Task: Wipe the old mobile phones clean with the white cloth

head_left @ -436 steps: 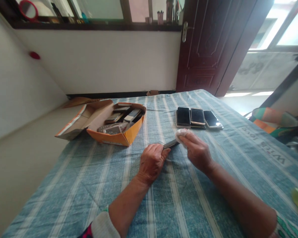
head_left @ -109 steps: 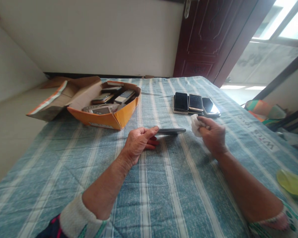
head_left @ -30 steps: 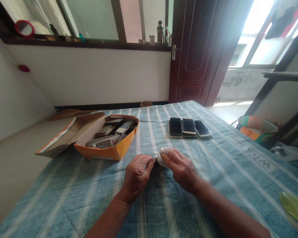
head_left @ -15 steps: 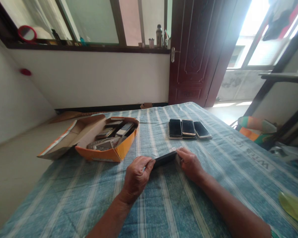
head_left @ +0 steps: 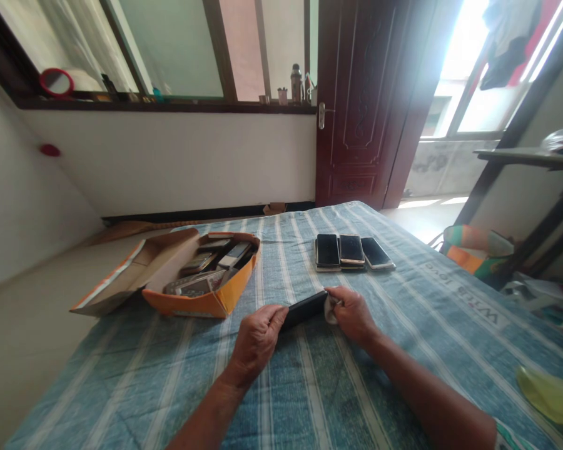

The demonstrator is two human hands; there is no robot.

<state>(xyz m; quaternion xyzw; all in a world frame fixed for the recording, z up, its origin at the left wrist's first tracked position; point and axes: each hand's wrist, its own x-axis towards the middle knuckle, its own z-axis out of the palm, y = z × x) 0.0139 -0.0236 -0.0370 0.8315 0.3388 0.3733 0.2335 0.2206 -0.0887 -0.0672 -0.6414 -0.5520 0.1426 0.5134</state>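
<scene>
A dark mobile phone (head_left: 304, 310) is held tilted above the striped bedspread (head_left: 206, 387). My left hand (head_left: 259, 334) is closed on its left end, thumb on top. At the other end, my right hand (head_left: 354, 314) pinches a white cloth (head_left: 331, 309) against the phone's edge. Beyond my hands, several phones lie in small stacks: a black one (head_left: 328, 250) on the left, a gold-rimmed one (head_left: 351, 249) in the middle and a white-edged one (head_left: 378, 252) on the right.
On the left stands an open orange cardboard box (head_left: 234, 290) with several phones inside; its lid (head_left: 136, 265) hangs out to the left. A yellow-green object (head_left: 548, 394) lies near the right edge. A dark red door (head_left: 356, 125) and a shelf (head_left: 530, 156) are farther off.
The phone is tipped a little so more of its dark face shows. My right hand and the cloth have shifted slightly at its edge. The view has tilted up a little.
</scene>
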